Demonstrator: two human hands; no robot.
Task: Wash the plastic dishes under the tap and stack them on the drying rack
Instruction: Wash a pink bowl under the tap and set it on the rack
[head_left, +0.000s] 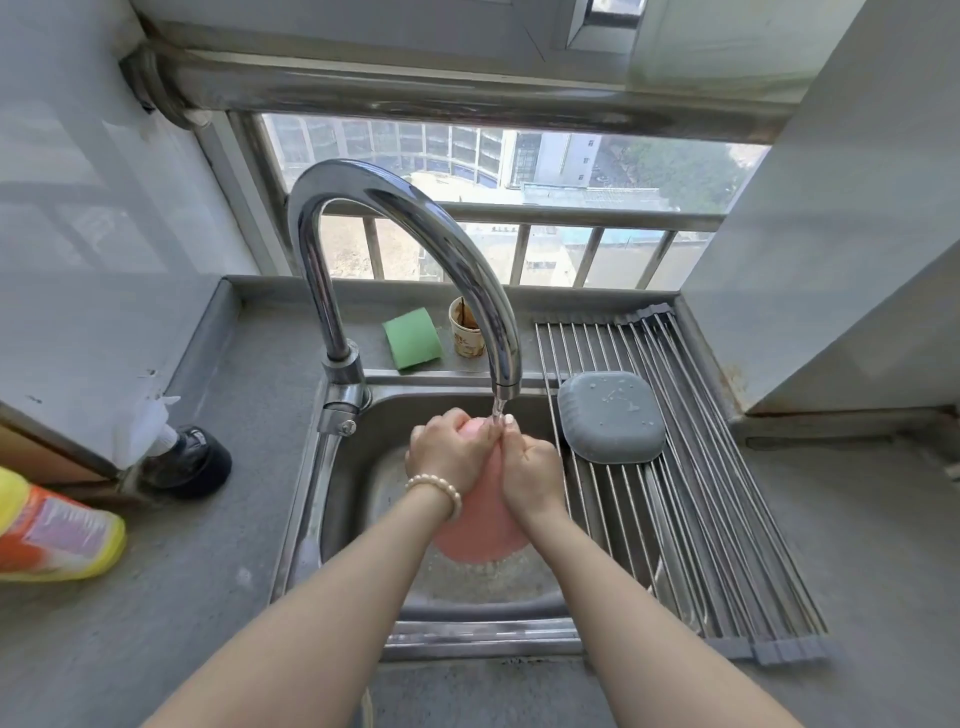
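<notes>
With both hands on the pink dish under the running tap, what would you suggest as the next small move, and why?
Probably turn the pink dish a little under the stream. Both the left hand and right hand grip its upper edge, where water from the tap lands, so the lower part seems less rinsed. The grey dish already lies upside down on the drying rack.

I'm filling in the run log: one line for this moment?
rinsing | both hands: left hand, right hand hold pink dish under running tap | grey dish on rack

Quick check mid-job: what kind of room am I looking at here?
Most likely a small home kitchen high up in a building. A steel sink with a running tap sits by a barred window over rooftops, and a roll-up drying rack holds a grey dish.
</notes>
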